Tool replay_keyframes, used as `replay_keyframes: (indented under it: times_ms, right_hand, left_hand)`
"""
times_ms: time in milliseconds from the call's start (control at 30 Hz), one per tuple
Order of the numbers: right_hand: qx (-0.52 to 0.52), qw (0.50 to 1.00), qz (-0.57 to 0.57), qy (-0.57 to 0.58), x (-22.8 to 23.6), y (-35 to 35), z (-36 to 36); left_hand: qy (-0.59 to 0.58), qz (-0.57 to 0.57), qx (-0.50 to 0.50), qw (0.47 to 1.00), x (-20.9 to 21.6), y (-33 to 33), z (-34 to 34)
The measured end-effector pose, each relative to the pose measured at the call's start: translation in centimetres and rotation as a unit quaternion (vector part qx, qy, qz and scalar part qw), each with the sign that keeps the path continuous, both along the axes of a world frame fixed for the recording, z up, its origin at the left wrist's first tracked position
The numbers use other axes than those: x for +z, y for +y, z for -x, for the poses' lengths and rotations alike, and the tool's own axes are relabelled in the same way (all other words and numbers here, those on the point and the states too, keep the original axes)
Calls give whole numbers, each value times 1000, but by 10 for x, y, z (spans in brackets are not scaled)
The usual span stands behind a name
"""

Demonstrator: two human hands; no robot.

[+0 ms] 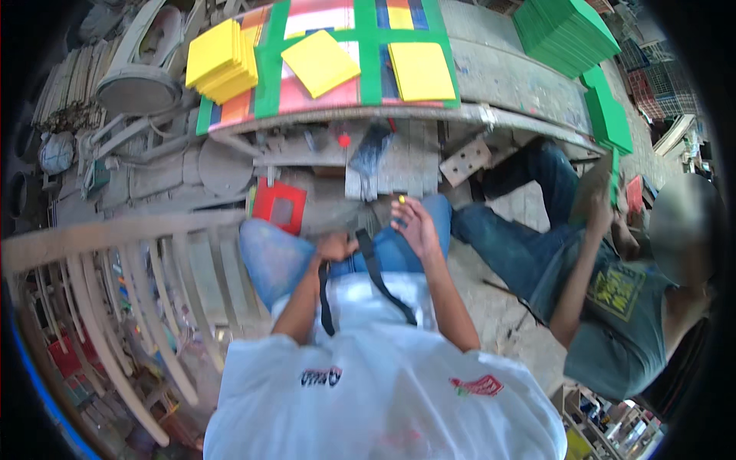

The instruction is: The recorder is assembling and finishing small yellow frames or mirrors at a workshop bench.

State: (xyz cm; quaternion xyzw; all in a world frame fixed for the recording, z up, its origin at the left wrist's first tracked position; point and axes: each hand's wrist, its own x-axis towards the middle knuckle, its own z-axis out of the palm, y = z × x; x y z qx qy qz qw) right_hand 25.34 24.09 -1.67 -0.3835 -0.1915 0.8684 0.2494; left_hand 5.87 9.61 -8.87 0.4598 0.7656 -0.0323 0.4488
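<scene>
My left hand rests over my lap with its fingers curled closed beside a black strap. What lies inside those fingers, if anything, is hidden. Raised above my right thigh, my right hand has its fingers half bent and apart. A small yellow spot shows at one fingertip; whether it is paint or a tiny piece, I cannot tell. Ahead, on a striped cloth edged in green, lie a stack of yellow panels, a tilted yellow panel and another yellow panel.
A bench carries the cloth and a green stack. At right a seated co-worker handles a green panel. Left of my knees are a red frame and a slatted wooden piece. A wooden block with holes lies below the bench.
</scene>
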Motion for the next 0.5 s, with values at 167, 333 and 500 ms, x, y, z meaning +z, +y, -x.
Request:
replay_keyframes:
  times_ms: [167,333,500]
  right_hand:
    - [-52,996,69,15,-48,3,7]
    - [-23,998,-7,55,-53,26,14]
    - [-88,988,83,101,-95,44,2]
  left_hand:
    - [19,-108,82,991,33,4,-12]
    - [82,-199,114,970,19,-4,-17]
    - [79,-202,151,964,22,-2,-14]
